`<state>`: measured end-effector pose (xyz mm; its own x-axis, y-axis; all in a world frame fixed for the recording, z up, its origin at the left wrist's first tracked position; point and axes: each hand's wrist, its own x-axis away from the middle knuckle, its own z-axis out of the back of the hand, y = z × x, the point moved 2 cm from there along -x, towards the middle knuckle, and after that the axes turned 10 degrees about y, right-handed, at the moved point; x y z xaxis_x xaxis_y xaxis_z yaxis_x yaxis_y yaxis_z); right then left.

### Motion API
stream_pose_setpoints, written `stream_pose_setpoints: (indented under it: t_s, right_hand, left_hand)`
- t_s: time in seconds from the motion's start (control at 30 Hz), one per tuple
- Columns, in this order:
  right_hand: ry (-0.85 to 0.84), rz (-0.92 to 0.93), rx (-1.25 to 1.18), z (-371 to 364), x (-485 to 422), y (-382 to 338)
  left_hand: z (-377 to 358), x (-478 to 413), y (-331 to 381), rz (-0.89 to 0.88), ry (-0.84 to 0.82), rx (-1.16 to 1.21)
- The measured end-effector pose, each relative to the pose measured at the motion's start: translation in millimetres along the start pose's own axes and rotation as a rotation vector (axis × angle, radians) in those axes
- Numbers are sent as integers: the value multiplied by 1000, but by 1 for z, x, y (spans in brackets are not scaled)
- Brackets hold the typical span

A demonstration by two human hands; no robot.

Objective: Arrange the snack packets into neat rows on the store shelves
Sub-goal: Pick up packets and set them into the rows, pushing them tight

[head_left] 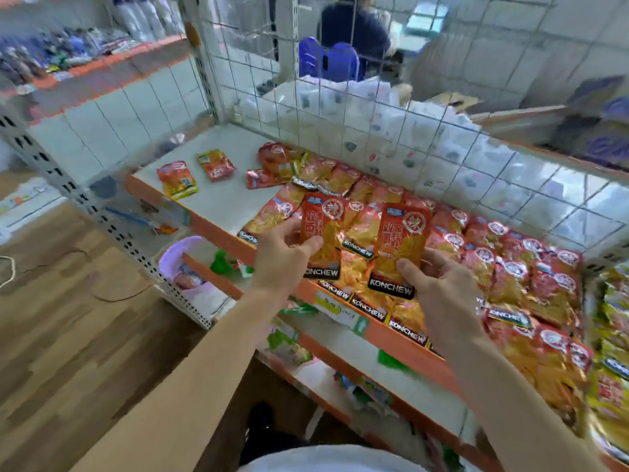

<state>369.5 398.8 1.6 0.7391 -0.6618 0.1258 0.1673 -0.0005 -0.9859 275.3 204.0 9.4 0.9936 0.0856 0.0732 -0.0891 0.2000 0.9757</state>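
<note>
My left hand [282, 257] pinches an orange-red snack packet [323, 233] upright above the front of the white shelf [224, 202]. My right hand [439, 287] holds a second, matching packet [401, 243] just to its right. Beneath both lie rows of the same packets [510, 264], filling the shelf's right part. Two loose packets [177, 178] [216, 164] lie apart on the bare left end, and a small untidy pile [275, 165] sits near the back.
A wire mesh panel [340, 107] closes the shelf's back. Lower shelves [357, 352] hold green packets. Yellow packets [612, 335] fill the neighbouring bay at right. A perforated upright post [102, 212] stands left, over wooden floor [68, 335]. A person sits behind the mesh.
</note>
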Motion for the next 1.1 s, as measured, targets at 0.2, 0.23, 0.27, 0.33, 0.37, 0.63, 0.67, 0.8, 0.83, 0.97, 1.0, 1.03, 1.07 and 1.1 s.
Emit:
stream_pose_setpoints:
  t_s: [0.2,0.23,0.27,0.33,0.37,0.63,0.67,0.8,0.83,0.97,1.0,1.03,1.07,1.1]
  right_hand:
    - [150,-22,46,-43,4,5]
    - [183,-31,44,-51,4,7]
    - [215,-38,43,-59,5,7]
    - [265,-46,37,-72,11,7]
    - [283,-50,29,-77,14,9]
    - [434,-101,-7,-94,43,14]
    - [451,-101,-6,-93,47,14]
    - [533,-112,6,-87,59,17]
    - [557,-111,5,-86,60,17]
    - [609,-109,4,-77,65,18]
    - [614,-109,1,-76,67,19]
    - [617,-112,2,-74,68,20]
    - [619,-116,2,-72,69,22]
    - [621,-121,2,-69,70,24]
  left_hand:
    - [17,-65,-3,-38,-186,-58]
    - [18,-72,-5,-49,-224,-68]
    - [19,-79,-8,-53,-257,-71]
    - [20,-89,-13,-56,-308,-69]
    - [20,-93,-16,-59,-330,-66]
    - [23,-96,-29,-45,-474,-31]
    - [22,-94,-30,-27,-490,-22]
    - [17,-86,-31,12,-586,-11]
    - [15,-85,-30,11,-604,-12]
    - [7,-90,-25,-37,-631,7]
    - [5,-91,-23,-44,-621,13]
    - [3,-90,-22,-47,-608,17]
    - [1,-89,-22,-47,-598,21]
    - [-2,-87,-23,-46,-592,23]
